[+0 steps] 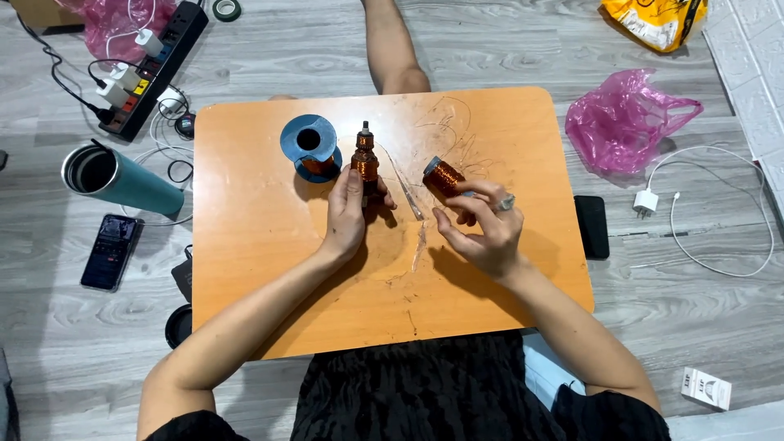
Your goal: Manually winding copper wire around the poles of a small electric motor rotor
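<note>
My left hand (347, 214) grips an upright copper-wound coil (364, 159) standing on the orange table (261, 245). To its right, my right hand (482, 224) holds a second copper wire coil (442, 177) tilted above the tabletop; a ring is on one finger. Thin strands of wire (408, 192) run between the two coils and lie loose toward the far edge. A blue spool (309, 145) with copper wire stands just left of the upright coil.
A teal tumbler (122, 180), a phone (109, 251) and a power strip (151, 69) with chargers lie on the floor at left. A dark phone (591, 226), a pink bag (625, 122), a white charger cable (710, 220) and a small white box (706, 388) are at right.
</note>
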